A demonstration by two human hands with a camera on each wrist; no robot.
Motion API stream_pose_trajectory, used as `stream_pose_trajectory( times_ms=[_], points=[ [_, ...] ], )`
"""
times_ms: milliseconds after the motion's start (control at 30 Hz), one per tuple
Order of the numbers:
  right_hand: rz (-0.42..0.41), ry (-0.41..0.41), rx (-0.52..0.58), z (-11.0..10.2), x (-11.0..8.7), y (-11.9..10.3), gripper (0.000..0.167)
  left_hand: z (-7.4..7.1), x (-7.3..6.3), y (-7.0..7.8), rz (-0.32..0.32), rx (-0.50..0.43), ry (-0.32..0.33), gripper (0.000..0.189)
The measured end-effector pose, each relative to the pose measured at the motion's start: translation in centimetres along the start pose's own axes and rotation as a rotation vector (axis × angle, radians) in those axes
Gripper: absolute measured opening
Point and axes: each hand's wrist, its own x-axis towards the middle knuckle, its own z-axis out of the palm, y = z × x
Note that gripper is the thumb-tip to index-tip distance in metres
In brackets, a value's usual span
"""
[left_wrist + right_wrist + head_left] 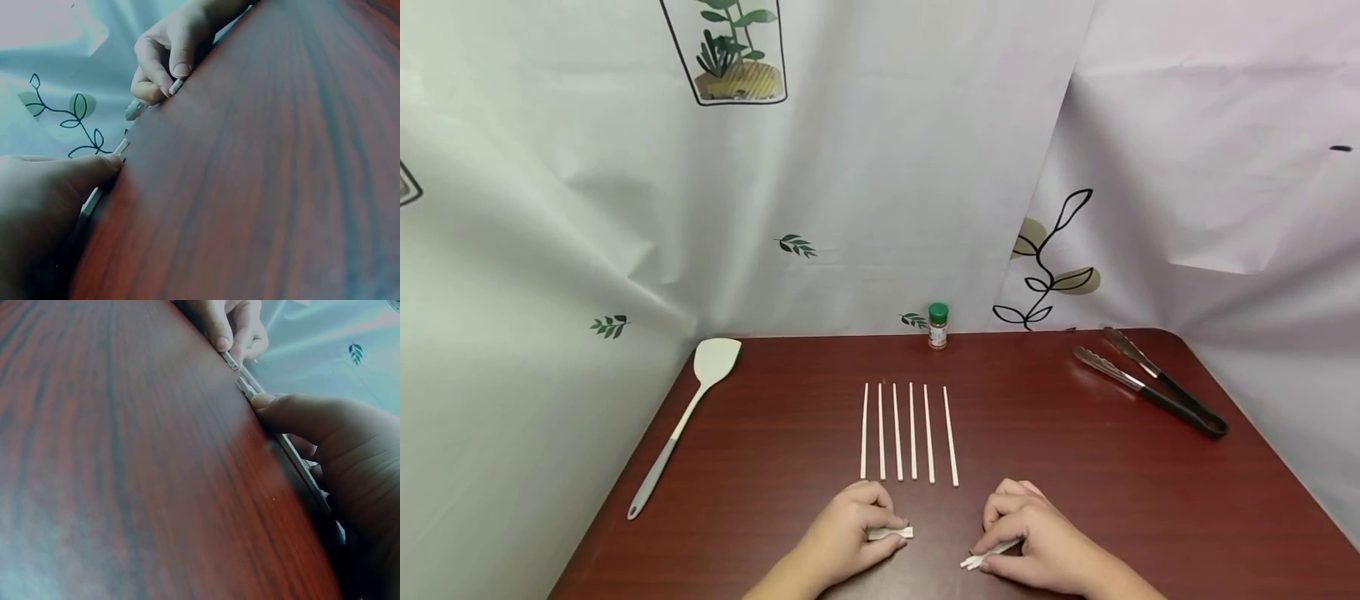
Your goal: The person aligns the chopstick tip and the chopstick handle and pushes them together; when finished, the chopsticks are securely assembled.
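Observation:
My left hand (859,527) is low on the table, pinching white chopsticks (901,532) between thumb and fingers. Their ends stick out to the right past the fingertips. To the right, my right hand (1037,537) pinches another small bunch of white chopsticks (976,562), its tips pointing left and slightly toward me. A gap separates the two bunches. The fingers hide most of both, so how many each holds I cannot tell. Just beyond the hands, several white chopsticks (912,429) lie side by side in a row, pointing away from me. In the right wrist view, the held chopsticks (245,389) emerge past my thumb.
At the left edge of the dark red table (775,433) lies a white spatula (679,421) with a grey handle. A green-capped spice jar (937,327) stands at the back, against a patterned curtain (880,167). Metal tongs (1157,383) with black handles lie spread at the right.

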Motion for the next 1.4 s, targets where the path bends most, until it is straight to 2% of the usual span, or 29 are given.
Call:
stream_pose_trajectory(
  times_ms=[133, 233, 433, 500, 667, 767, 867, 1000, 1133, 1267, 1333, 1400],
  points=[
    [0.007, 0.0, 0.01, 0.0, 0.1, 0.1, 0.03, 0.1, 0.1, 0.0, -0.017, -0.006, 0.01, 0.017],
    [0.019, 0.002, 0.025, 0.1, 0.1, 0.1, 0.034, 0.2, 0.1, 0.1, -0.054, -0.03, -0.001, 0.013],
    [0.028, 0.016, 0.034, 0.3, 0.0, 0.1, 0.043, 0.3, 0.3, 0.3, -0.086, -0.032, -0.024, 0.008],
    [0.02, 0.023, 0.035, 0.4, 0.0, 0.1, 0.044, 0.4, 0.4, 0.6, -0.121, -0.032, -0.036, 0.009],
    [0.0, 0.033, 0.043, 0.5, 0.0, 0.2, 0.045, 0.7, 0.7, 2.1, -0.258, -0.044, -0.096, 0.007],
    [-0.005, 0.032, 0.045, 0.4, 0.0, 0.3, 0.046, 0.8, 0.9, 2.8, -0.299, -0.027, -0.106, 0.007],
    [-0.011, 0.03, 0.044, 0.4, 0.0, 0.3, 0.045, 0.9, 1.0, 3.1, -0.31, -0.003, -0.093, 0.008],
    [-0.006, 0.05, 0.093, 0.2, 0.2, 0.2, 0.043, 0.8, 1.0, 3.2, -0.319, -0.003, -0.081, 0.011],
    [0.087, 0.094, 0.166, 0.1, 0.3, -0.1, 0.036, 0.9, 0.9, 3.1, -0.33, -0.012, -0.062, 0.013],
    [0.198, 0.109, 0.18, 0.0, 0.3, -0.4, 0.03, 1.2, 0.8, 3.0, -0.326, 0.003, -0.038, 0.013],
    [0.191, 0.11, 0.176, 0.0, 0.3, -0.4, 0.029, 1.3, 0.8, 3.0, -0.315, 0.015, -0.026, 0.014],
    [0.149, 0.118, 0.171, 0.0, 0.3, -0.2, 0.033, 1.4, 0.7, 2.9, -0.304, 0.025, -0.015, 0.014]
  ],
)
